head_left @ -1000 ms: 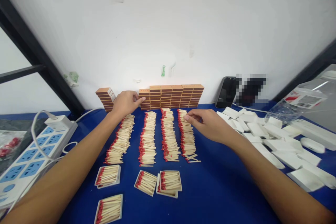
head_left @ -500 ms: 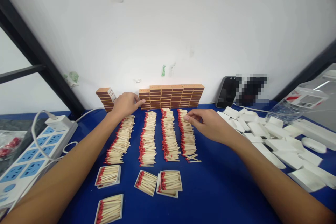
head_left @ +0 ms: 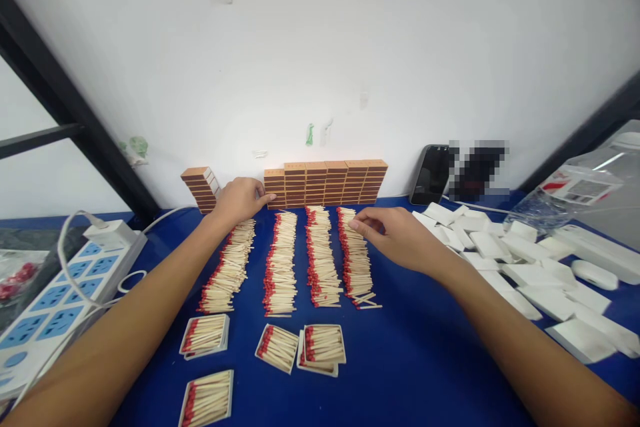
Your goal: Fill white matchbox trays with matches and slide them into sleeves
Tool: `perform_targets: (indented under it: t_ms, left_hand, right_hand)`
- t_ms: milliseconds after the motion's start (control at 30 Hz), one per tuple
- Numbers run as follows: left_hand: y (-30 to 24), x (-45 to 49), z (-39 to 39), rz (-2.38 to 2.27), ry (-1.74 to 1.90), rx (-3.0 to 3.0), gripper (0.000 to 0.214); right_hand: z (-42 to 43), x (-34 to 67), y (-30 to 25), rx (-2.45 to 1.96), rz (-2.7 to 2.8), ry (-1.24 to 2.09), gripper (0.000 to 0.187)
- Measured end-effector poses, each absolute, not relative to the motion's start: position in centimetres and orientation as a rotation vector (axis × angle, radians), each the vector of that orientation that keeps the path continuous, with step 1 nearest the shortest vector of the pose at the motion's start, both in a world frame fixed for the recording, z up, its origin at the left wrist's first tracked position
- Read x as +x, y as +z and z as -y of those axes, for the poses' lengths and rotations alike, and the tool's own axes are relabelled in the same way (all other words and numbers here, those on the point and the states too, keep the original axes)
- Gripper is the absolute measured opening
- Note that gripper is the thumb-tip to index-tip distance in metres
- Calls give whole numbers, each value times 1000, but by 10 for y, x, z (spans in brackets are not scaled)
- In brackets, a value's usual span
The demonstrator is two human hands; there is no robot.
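Note:
My left hand (head_left: pixel 241 198) is at the left end of a wall of stacked matchboxes (head_left: pixel 325 185). Its thumb reaches across the front of the leftmost stack, apart from the bent fingers, whose tips are partly hidden; no box is seen held. My right hand (head_left: pixel 393 233) has its thumb and index finger closed together at the upper part of the rightmost row of red-headed matches (head_left: pixel 357 260). Whatever is between those fingertips is too small to make out. More match rows (head_left: pixel 281 267) run side by side to the left. Nearer me lie open matchbox trays (head_left: pixel 206 395) filled with matches.
A separate matchbox stack (head_left: pixel 200 188) stands left of my left hand. White empty trays (head_left: pixel 530 277) lie heaped at right, near a phone (head_left: pixel 430 175) leaning on the wall. A power strip (head_left: pixel 75 307) with cables is at left. The tabletop (head_left: pixel 390 373) is blue.
Both hands keep almost the same places and poses. The whole view has shifted very slightly; no object has visibly been moved.

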State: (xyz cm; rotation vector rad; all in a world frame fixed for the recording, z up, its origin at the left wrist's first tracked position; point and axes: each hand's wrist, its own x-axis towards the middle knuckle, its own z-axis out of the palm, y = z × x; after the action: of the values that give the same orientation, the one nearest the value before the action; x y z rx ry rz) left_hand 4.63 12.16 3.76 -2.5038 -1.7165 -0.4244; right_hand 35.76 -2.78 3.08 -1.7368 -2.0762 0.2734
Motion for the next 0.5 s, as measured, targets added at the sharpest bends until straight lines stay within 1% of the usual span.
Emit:
perform_targets:
  t_ms: [233, 400, 500]
  left_hand:
    - [34, 48, -124, 1720, -418, -2478, 44]
    - [34, 48, -122, 1718, -446, -2474, 52]
    - [35, 49, -121, 1717, -449, -2475, 52]
  right_hand:
    - [29, 358, 31, -1729, 2081, 267, 38]
    - [28, 358, 29, -1734, 2083, 272, 39]
    - [28, 360, 27, -1717, 2083, 272, 39]
